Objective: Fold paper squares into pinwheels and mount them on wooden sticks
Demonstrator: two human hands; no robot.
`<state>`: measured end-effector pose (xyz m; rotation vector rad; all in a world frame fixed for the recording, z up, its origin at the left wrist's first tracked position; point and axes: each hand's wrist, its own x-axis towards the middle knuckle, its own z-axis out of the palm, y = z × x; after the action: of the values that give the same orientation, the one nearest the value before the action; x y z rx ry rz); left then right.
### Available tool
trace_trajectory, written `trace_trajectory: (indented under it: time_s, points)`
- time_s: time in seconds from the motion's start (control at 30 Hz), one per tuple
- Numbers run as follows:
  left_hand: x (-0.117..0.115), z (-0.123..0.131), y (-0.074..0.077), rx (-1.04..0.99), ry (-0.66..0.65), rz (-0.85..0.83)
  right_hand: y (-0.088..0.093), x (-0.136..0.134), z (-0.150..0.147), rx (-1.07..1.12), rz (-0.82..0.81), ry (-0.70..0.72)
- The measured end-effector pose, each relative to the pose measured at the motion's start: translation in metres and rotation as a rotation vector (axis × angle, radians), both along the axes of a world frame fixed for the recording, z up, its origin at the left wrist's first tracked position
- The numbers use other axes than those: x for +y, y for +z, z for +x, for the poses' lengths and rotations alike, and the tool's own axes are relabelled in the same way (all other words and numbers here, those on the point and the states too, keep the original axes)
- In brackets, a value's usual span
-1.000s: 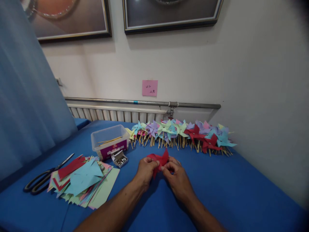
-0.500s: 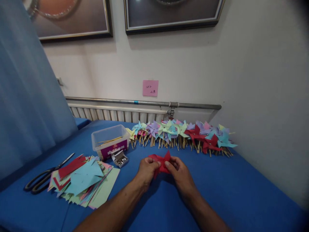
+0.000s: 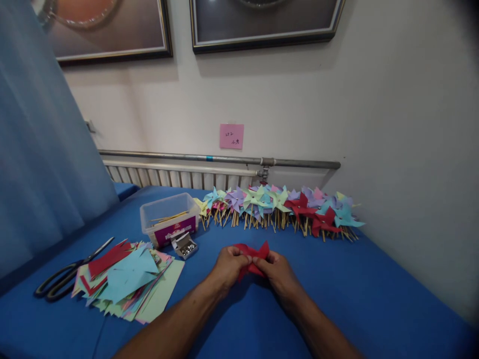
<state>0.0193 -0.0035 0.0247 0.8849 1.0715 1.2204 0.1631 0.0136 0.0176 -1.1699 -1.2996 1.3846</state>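
Observation:
A red paper pinwheel is held above the blue tabletop, its pointed blades bent upward and outward. My left hand pinches it from the left, the thumb pressed near its centre. From the right, my right hand grips the same paper, with its thumb close to the left one. Both thumbs hide the pinwheel's centre. To the left of my hands sits a small open box of shiny metal pins. Behind it, a clear plastic tub with a purple label has thin wooden sticks inside.
Colourful finished pinwheels on sticks lie along the back of the blue table. Cut paper sheets are stacked at the left, beside dark-handled scissors. A blue curtain hangs at the far left.
Both thumbs have come together over the middle of the red paper. The paper has turned and its blades are bent differently. The view has shifted slightly.

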Motion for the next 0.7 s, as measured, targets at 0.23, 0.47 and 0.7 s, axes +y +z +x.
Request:
trace_trajectory:
  time_s: [0.23, 0.47, 0.7]
  points:
    - [0.000, -0.006, 0.009, -0.129, 0.003, 0.041, -0.002, -0.002, 0.000, 0.098, -0.003, -0.072]
    - [0.005, -0.009, 0.005, 0.037, 0.031, 0.045, 0.006, -0.006, -0.001, 0.321, -0.065, -0.161]
    - [0.006, -0.025, 0.012, 0.957, -0.029, 0.192, 0.002, 0.003, 0.007, 0.100, 0.005, -0.237]
